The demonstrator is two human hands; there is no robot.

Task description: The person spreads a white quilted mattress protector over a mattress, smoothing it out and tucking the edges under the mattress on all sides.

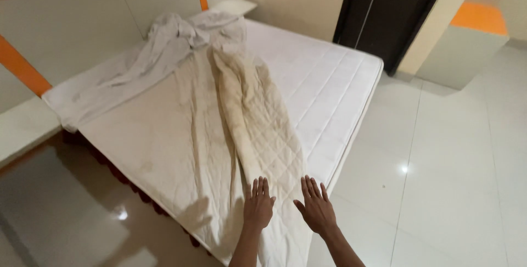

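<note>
Left hand (258, 205): my fingers spread flat, the grip wide and holding nothing; palm down on or just above the quilted pad (258, 129) near the bed's foot corner; I cannot tell whether it presses.
Right hand (317, 209): open the same way, fingers fanned, empty; it hovers at the pad's near right edge, just beside my left.
Quilted pad: cream, stitched in diamonds, lying rumpled and folded lengthways along the mattress (324, 85), its near end hanging over the corner below my hands.
Feel, as I judge it: soft and limp, light for its spread, a little thick from the padding; it should bunch rather than slide; not fragile.
Where I would take hold: the near hem, one hand at each side of the folded strip, pinching through the quilting.
Sheet (137, 64): white, thinner, crumpled toward the headboard side, well apart from my hands.
Floor (439, 179): glossy pale tile to my right.
</note>
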